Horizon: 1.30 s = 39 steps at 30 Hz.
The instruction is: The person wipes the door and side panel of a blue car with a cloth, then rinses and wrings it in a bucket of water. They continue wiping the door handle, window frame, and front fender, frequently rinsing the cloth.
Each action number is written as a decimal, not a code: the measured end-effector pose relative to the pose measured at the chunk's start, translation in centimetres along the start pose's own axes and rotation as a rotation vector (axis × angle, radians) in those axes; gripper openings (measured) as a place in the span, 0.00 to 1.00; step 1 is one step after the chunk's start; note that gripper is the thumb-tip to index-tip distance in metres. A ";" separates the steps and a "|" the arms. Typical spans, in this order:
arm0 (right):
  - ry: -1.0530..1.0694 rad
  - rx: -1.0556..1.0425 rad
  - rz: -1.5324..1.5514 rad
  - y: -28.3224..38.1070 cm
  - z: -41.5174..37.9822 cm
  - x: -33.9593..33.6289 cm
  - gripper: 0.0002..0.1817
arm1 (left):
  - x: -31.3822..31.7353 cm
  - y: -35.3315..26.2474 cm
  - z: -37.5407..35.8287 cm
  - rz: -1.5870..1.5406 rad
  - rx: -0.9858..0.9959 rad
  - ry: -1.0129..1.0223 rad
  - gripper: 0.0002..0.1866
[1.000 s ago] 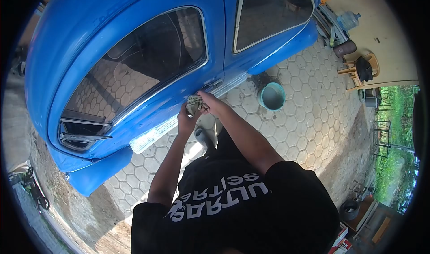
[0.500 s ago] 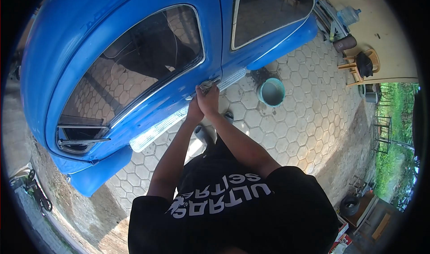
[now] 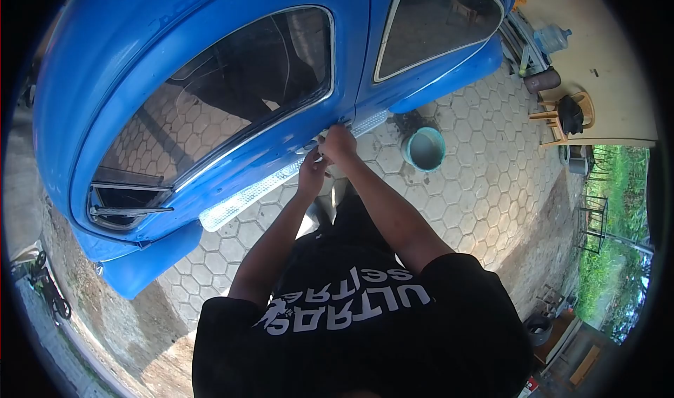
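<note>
The side of a blue car (image 3: 281, 139) with rounded windows fills the upper left of the head view. At the door, below the rear corner of its window, my right hand (image 3: 339, 144) is closed over a small crumpled cloth (image 3: 323, 135), most of it hidden by the fingers. My left hand (image 3: 312, 174) is just below and to the left, fingers curved and apart, with nothing visible in them. Under both hands runs a shiny, textured running board (image 3: 246, 200). The door handle area is largely covered by my right hand.
A teal bucket (image 3: 425, 150) with greyish water stands on the hexagonal paving (image 3: 467, 166) to my right. By the wall are a wooden chair (image 3: 586, 110) with a black item on it and a water jug (image 3: 552, 38). A motorcycle (image 3: 55, 289) is at the far left.
My hands were together over the cloth and are now apart. The left has dropped back a little from the door, while the right stays against it. The view has shifted slightly.
</note>
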State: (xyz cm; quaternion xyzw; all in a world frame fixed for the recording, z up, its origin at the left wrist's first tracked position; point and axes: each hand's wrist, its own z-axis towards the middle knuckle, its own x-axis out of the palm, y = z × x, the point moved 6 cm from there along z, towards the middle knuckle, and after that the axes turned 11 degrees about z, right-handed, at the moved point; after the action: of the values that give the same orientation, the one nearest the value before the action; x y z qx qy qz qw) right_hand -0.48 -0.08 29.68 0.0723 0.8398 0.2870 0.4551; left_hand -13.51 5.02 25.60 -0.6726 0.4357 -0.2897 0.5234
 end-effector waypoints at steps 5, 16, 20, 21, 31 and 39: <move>0.034 -0.093 -0.055 0.2 0.9 0.6 0.29 | -0.1 0.6 -0.4 -0.016 -0.117 -0.036 0.19; 0.461 0.027 0.686 -0.7 -3.1 3.4 0.30 | -4.1 -2.3 -7.1 0.470 0.114 -0.277 0.21; 0.142 0.109 1.009 -3.7 -5.7 5.3 0.36 | -3.6 -1.3 -8.1 0.477 0.153 -0.162 0.36; 0.015 0.094 1.080 -4.2 -6.5 5.4 0.38 | -3.3 -0.5 -7.9 0.340 0.128 -0.133 0.38; 0.177 0.196 1.362 -2.7 -6.7 3.2 0.41 | -3.1 0.0 -1.0 0.398 0.158 -0.058 0.38; -0.313 -0.041 0.657 -1.8 -2.8 2.8 0.31 | -1.2 1.6 3.1 0.549 0.224 -0.227 0.24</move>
State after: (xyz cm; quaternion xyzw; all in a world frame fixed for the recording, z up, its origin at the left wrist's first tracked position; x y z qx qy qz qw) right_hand -4.10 -1.72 27.87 0.3722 0.6860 0.4202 0.4629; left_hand -11.85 7.42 23.28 -0.4959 0.5051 -0.1069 0.6982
